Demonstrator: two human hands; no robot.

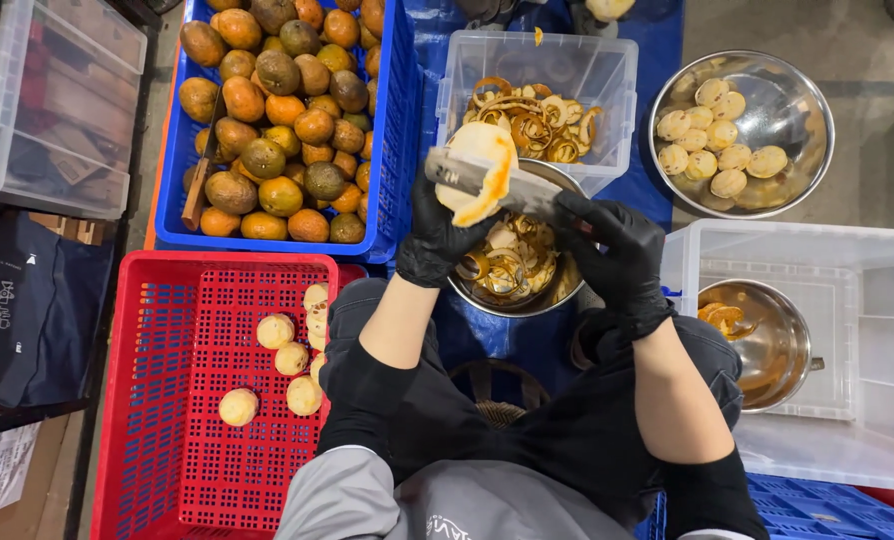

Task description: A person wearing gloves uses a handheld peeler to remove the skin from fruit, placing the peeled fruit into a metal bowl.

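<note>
Beyond your hands you have a grey concrete floor point(867, 40), with a blue plastic sheet point(657, 30) spread over it under the containers. Far to your left a clear plastic storage box point(52, 110) sits above a dark fabric bag point(22, 310) and brown cardboard point(27, 480). The light falls bright and even, throwing soft shadows

Three steel bowls point(812, 120), two crates point(167, 400), three clear tubs point(607, 70).
</note>
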